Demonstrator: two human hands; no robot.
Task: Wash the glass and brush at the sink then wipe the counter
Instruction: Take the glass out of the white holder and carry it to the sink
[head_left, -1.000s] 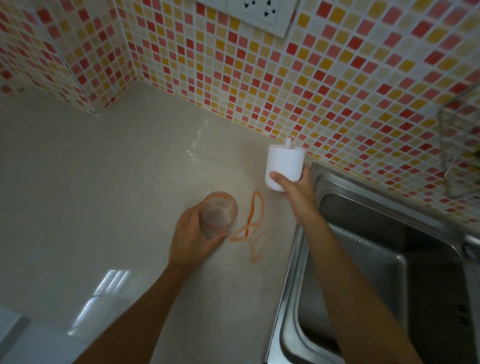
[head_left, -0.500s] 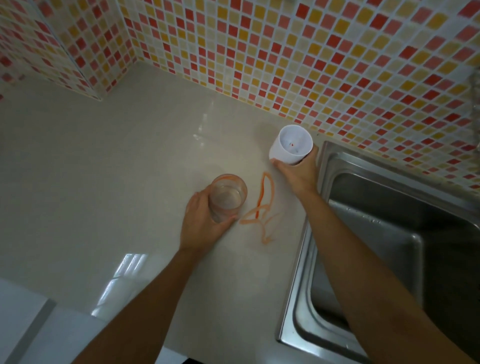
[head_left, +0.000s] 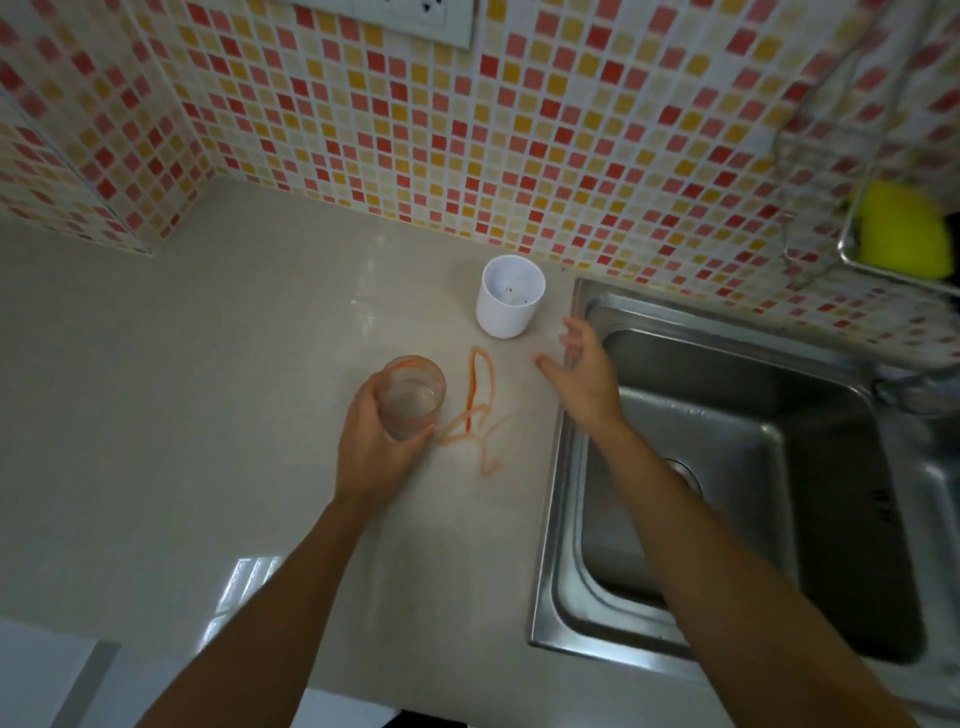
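— What changed since half a second ago?
— Your right hand (head_left: 582, 371) has let go of the white cup (head_left: 509, 304); the cup stands upright on the counter (head_left: 182, 389), just beyond your fingertips.
— And the hand's pose?
— Its grip is open and empty, fingers spread over the sink (head_left: 727, 467) rim.
— The glass (head_left: 412, 397)?
— Your left hand (head_left: 374, 447) is wrapped around it, upright on the counter, just left of the orange smear (head_left: 475, 410).
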